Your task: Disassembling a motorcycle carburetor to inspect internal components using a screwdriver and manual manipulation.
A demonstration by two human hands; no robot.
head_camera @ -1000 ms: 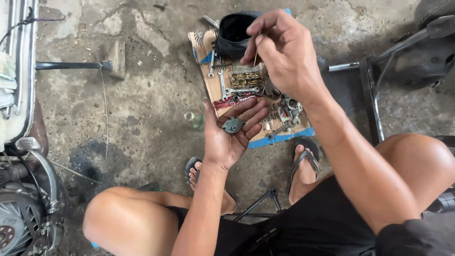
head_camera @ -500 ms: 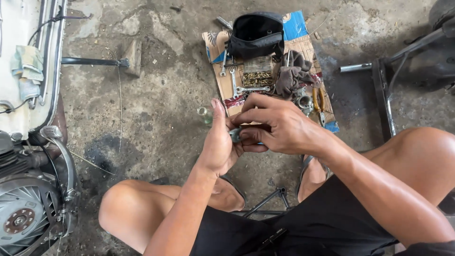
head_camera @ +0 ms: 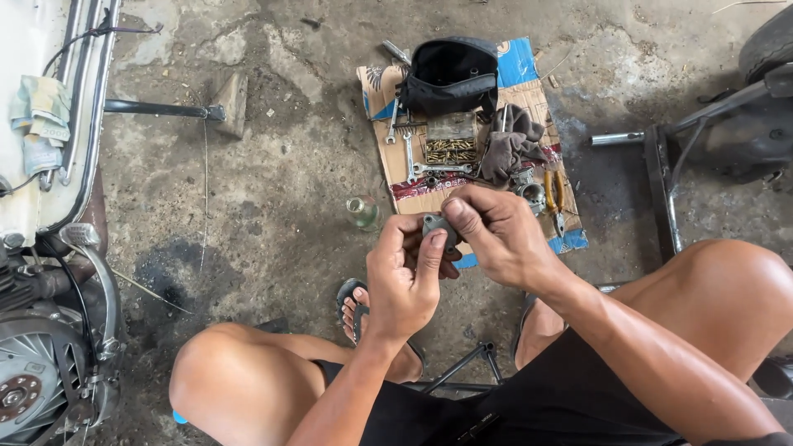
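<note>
Both pinching small grey metal part (head_camera: 438,227): left hand (head_camera: 405,277) & right hand (head_camera: 496,231), near cardboard (head_camera: 541,107) w/ tools.

Stained, cracked grey concrete floor (head_camera: 273,190) is filling the view under flat daylight. Flattened brown-and-blue cardboard sheet (head_camera: 537,103) is lying at top centre as landmark. Dark oil patch (head_camera: 178,272) is spreading lower left of it. White scooter body with exposed engine (head_camera: 37,330) is sitting far left. Black metal tube frame (head_camera: 669,173) is standing right of it.
</note>
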